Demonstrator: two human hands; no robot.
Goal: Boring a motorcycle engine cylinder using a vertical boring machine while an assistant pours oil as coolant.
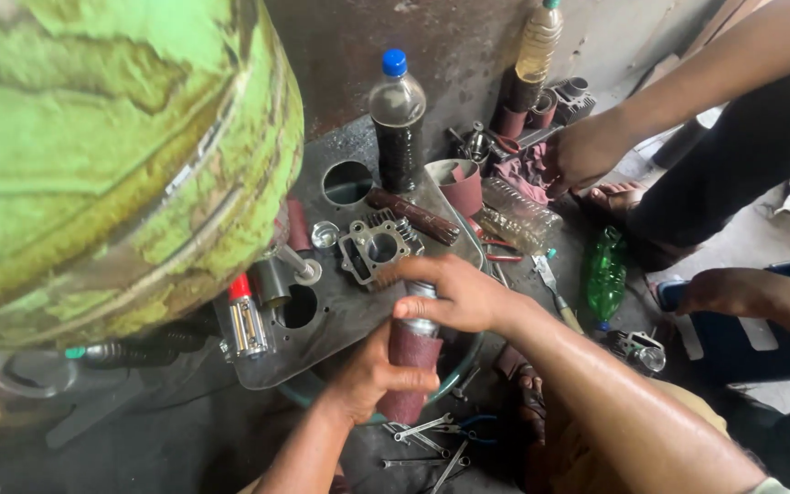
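Observation:
My left hand grips the lower part of an upright metal cylinder, over a strip of red-brown sandpaper wrapped around it. My right hand closes over the bare shiny top of the same cylinder. Just beyond my hands, a finned grey engine block lies on a dark metal plate with round holes.
A big peeling green drum fills the left. A dark-oil bottle, sandpaper rolls, a clear bottle and a green bottle lie around. Wrenches lie below. Other people's hands are at right.

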